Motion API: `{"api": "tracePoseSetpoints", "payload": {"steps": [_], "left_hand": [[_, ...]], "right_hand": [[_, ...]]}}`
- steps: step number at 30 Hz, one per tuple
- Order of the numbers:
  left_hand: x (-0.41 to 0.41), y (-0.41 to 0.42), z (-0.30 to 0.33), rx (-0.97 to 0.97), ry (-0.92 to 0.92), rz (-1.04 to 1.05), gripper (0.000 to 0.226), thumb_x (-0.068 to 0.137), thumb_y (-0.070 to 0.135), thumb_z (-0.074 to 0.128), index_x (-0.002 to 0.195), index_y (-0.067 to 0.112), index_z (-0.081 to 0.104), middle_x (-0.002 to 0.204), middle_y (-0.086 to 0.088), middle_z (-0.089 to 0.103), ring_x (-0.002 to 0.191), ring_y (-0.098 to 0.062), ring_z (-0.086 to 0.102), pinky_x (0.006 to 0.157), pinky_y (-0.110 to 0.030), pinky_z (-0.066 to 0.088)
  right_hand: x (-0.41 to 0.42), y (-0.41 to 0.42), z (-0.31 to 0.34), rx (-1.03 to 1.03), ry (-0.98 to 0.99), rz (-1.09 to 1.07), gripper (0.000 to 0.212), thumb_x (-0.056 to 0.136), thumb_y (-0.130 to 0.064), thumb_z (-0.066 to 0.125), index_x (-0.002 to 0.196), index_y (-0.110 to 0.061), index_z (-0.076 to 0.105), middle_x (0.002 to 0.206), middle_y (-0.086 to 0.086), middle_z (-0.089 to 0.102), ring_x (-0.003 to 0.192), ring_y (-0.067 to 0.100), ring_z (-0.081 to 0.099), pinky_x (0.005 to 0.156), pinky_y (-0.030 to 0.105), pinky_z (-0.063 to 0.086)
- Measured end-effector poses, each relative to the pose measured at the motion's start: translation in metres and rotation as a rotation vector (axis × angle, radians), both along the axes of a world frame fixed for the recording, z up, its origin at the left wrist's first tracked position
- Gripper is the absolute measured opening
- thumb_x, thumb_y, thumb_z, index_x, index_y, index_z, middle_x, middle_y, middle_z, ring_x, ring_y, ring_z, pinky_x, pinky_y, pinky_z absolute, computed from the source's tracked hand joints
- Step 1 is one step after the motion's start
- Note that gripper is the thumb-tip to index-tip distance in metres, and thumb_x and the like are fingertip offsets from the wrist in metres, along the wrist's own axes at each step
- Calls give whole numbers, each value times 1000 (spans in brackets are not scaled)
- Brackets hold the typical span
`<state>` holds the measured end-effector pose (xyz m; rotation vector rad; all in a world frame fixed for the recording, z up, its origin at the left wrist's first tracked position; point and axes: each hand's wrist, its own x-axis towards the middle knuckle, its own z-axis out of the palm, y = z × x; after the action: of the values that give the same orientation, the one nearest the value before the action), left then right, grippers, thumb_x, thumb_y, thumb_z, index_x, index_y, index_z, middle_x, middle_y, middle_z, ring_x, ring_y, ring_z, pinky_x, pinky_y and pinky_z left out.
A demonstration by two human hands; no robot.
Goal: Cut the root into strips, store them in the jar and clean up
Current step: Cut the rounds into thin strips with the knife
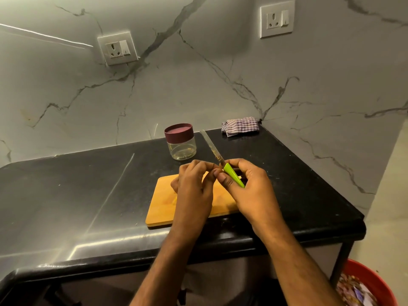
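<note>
Head view: right hand [247,191] grip clamps knife [223,164]; left hand [194,186] fingers curled at blade.

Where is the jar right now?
In the head view the jar, lid on, stands on the black counter near the wall, just behind the cutting board and left of the knife blade; the folded cloth lies further right.

Home kitchen — black counter [88,195], marble backsplash [176,85], sockets [118,49].
</note>
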<state>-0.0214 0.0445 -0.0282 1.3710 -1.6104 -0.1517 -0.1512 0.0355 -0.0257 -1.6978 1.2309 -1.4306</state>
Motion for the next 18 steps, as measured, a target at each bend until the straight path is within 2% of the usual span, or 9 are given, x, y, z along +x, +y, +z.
{"api": "tracePoseSetpoints", "payload": {"steps": [2,5,8,10,12,14,16,18], "left_hand": [[-2,-3,0,-37,52,-14,15,97,18,62,97,32,66,104,18,63,114,-1,45,96,-32,31],[-6,-7,2,-92,113,-37,21,97,19,62,94,39,66,101,21,64,114,-5,49,96,-53,42],[-10,-9,4,-95,102,-61,23,97,20,61,96,43,67,104,23,63,115,-5,50,96,-54,44],[-7,-12,4,-128,54,-22,24,97,15,62,106,37,69,111,22,63,119,-5,48,97,-53,43],[-1,-15,5,-155,30,23,28,96,13,64,116,32,67,115,23,59,121,-7,50,99,-51,43],[5,-16,7,-129,47,25,29,95,20,66,121,31,64,111,34,52,120,-11,54,100,-53,46],[11,-16,6,-59,53,38,29,94,27,66,122,34,61,107,41,46,120,-10,55,103,-53,45],[16,-15,2,-11,62,71,29,94,31,66,122,34,61,104,39,47,120,-9,54,105,-53,44]], "right_hand": [[-3,-4,3,-32,-32,10,33,76,-52,68,105,-38,64,94,-24,65,93,-6,57,77,20,48],[-9,-12,7,-60,-42,8,31,76,-46,72,104,-36,65,90,-26,64,91,-9,56,73,16,47],[-17,-23,7,-48,-17,-17,24,78,-35,75,99,-39,65,89,-24,64,92,-8,55,70,13,45],[-23,-32,7,-37,35,-37,24,80,-29,75,100,-37,65,91,-21,65,89,-2,59,72,18,51],[-29,-43,7,-45,194,-113,25,82,-28,73,105,-34,64,94,-17,66,88,2,61,76,26,55],[-34,-52,8,-53,383,-227,27,86,-29,69,111,-34,61,99,-13,66,91,6,61,76,31,54],[-34,-58,9,-73,498,-318,28,90,-29,64,116,-33,57,103,-9,66,95,12,62,71,29,51],[-32,-61,10,-79,575,-344,28,91,-28,62,118,-31,56,105,-6,66,96,15,62,69,29,49]]}}
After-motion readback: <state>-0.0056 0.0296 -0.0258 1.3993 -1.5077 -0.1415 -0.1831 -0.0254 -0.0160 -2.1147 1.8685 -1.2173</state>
